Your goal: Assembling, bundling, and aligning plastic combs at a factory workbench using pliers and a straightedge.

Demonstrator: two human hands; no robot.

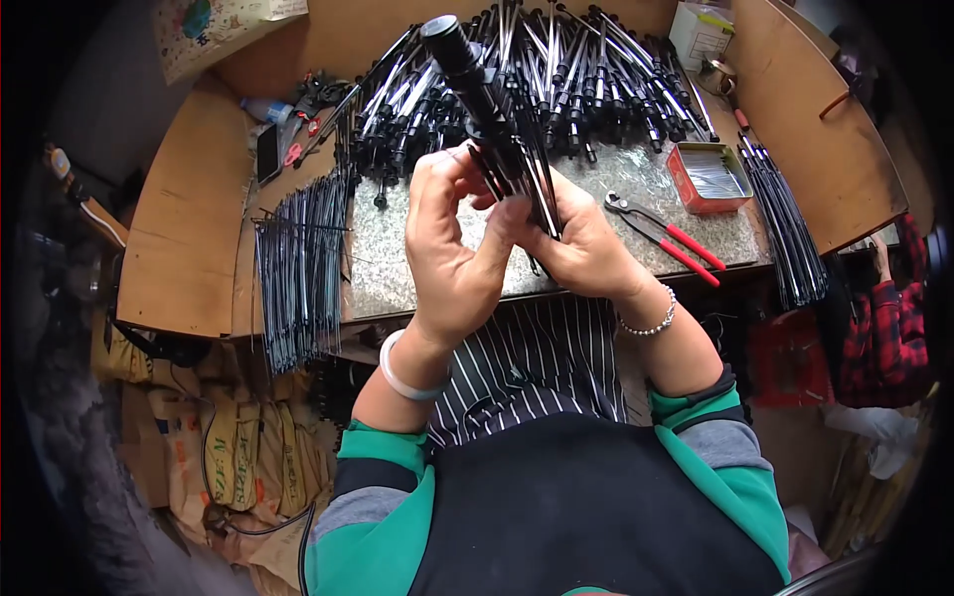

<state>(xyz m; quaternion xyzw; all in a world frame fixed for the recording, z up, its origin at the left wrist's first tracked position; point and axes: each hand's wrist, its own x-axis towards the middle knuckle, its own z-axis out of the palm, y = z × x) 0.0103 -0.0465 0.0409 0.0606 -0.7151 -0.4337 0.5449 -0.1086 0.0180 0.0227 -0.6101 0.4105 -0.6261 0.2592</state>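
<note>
Both my hands hold an umbrella frame with a black shaft end and folded dark ribs, raised above the bench and tilted toward the upper left. My left hand has its thumb and fingers closed around the lower ribs. My right hand grips the same bundle from the other side, its thumb meeting the left one. Behind the frame lies a big heap of umbrella shafts, silver and black. Red-handled pincers rest on the bench right of my hand. Some fingertips are hidden behind the ribs.
A bundle of dark thin ribs hangs over the front edge at left; another rib bundle lies at right. A red tin holds thin wires. A phone, pink scissors and wooden side boards flank the worktop.
</note>
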